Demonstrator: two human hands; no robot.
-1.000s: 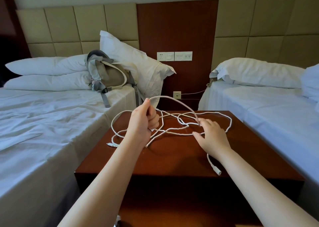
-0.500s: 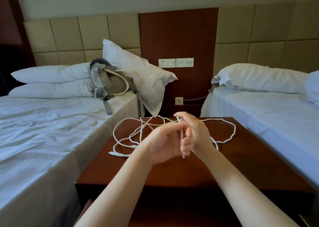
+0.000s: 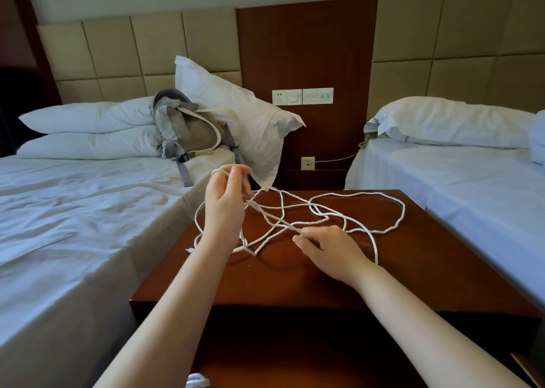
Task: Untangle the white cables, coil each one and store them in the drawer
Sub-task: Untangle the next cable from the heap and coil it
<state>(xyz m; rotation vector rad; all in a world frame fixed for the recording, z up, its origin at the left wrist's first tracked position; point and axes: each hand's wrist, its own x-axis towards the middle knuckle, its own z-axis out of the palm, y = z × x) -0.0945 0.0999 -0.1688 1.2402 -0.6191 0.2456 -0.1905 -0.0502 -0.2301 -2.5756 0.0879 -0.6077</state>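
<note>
- While raised over the left rear part of the nightstand (image 3: 295,281), the left hand (image 3: 225,207) has its fingers curled, pinching a strand of the white cables (image 3: 324,213) up at the fingertips (image 3: 233,171); a loop goes over the top of the fingers and strands drop from there to the wood.
- Right hand (image 3: 327,247) sits low, near the middle of the nightstand top, palm down, thumb & forefinger closed on a strand at approx the centre of the tangle; other fingers loosely bent, not spread.
- Cables: loose tangle on the nightstand top, not coiled. One big loop reaches far right toward the right bed (image 3: 472,187); several strands cross betw the two hands; one end lies at the left edge by the left forearm.
- Small white bundle (image 3: 197,381) shows at bottom edge, below the nightstand front; can't tell what it is.
- Backpack (image 3: 188,131) leans on pillows on the left bed (image 3: 73,225), well apart from the cables.
- Vs 0.5 s ago: hands were together, nearly touching at the nightstand centre w/ a cable end upright betw them. Now they're apart: left up and to the left w/ its strand lifted, right down on the wood.
- Vs 0.5 s ago: tangle is pulled wider, more strands stretched betw the hands; far-right loop lies about where it was.
</note>
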